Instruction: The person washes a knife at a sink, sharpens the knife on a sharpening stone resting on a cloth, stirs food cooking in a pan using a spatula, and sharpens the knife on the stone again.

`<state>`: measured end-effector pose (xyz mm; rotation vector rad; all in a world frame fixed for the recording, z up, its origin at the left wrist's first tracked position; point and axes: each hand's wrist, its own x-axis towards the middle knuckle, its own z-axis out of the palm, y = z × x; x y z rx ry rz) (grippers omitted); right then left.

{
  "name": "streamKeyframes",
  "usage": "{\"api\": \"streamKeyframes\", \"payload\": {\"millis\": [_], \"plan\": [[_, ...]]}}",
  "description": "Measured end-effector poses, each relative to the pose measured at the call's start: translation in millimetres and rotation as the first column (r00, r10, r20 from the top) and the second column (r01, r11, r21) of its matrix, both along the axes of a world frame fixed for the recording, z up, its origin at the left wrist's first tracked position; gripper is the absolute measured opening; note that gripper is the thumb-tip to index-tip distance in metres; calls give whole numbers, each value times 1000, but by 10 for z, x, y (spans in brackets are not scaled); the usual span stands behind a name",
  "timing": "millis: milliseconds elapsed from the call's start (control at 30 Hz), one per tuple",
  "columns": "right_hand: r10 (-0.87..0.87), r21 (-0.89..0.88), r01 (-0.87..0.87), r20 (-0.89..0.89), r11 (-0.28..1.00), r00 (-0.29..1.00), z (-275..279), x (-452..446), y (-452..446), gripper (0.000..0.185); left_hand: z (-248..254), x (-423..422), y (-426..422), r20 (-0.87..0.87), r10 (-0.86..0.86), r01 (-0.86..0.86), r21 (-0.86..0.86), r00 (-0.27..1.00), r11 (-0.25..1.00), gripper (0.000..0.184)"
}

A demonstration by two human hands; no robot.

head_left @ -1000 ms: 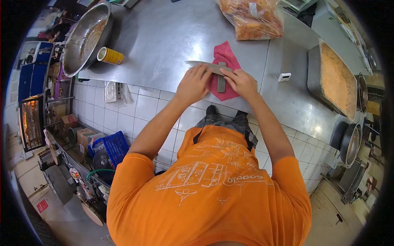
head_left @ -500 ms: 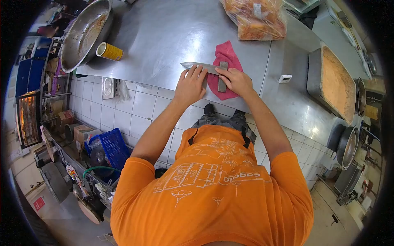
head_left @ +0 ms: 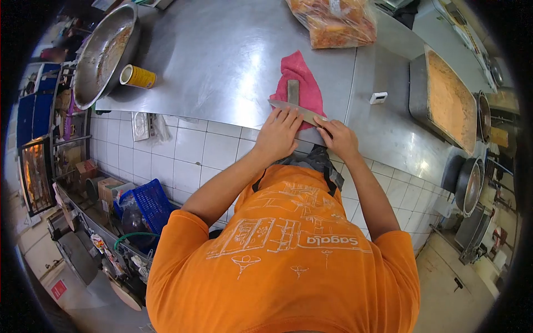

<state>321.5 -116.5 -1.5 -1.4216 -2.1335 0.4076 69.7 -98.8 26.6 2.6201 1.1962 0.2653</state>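
Steel knife [head_left: 306, 115] in both hands [head_left: 280, 132] [head_left: 340, 139], across a stone [head_left: 293, 91] on pink cloth [head_left: 310, 86].

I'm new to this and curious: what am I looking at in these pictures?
There is no robot; every picture comes from one camera worn on a person's head, looking down. Their right hand holds a grey-bladed knife by its dark handle; their left hand's fingers rest on the blade. It lies across a narrow grey block on a crumpled pink cloth. The shiny metal table also bears a wide metal bowl, a yellow can, a clear plastic bag with orange-brown contents, a small white device and a deep rectangular pan.
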Motion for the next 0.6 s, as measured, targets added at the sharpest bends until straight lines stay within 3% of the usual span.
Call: {"api": "streamKeyframes", "payload": {"millis": [100,200,300,400,533,600], "plan": [[-46,-120,51,43,991,998,26,152,-281,37,33,123,-86,-56,-89,89,1,994,996,77],[-134,-319,152,78,936,988,178,272,-617,36,67,261,-207,12,-158,158,-42,987,986,75],[-139,-356,255,320,899,937,481,409,-943,36,163,376,-323,85,-263,271,-94,961,958,73],[-167,-261,245,287,934,943,612,545,-1087,37,227,425,-344,151,-329,332,6,932,943,69],[-130,88,124,69,988,989,402,113,-302,40,380,142,49,76,-95,92,41,993,995,64],[-89,176,83,22,981,996,224,-214,227,40,314,-177,303,8,56,-56,92,998,994,64]]}}
